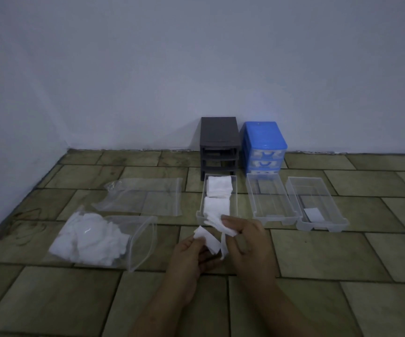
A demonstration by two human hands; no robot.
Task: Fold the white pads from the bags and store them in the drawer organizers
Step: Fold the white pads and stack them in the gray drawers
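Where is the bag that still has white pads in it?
In the head view, the full bag lies on the tiled floor at lower left, just left of the hands, with the flat emptied bag right behind it.

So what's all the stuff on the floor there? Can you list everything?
Full bag: 1, clear, stuffed with white pads, floor near left.
Flat bag: 1, clear, looks empty, behind the full bag.
Drawers: 3, clear, in a row on the floor; left drawer holds folded pads, middle drawer bare, right drawer holds one small white piece.
Dark cabinet: 1, grey, at the wall, slots open.
Blue cabinet: 1, beside the grey one.
Loose pad: white, held by both hands.
Left hand, right hand: fingers pinching it.
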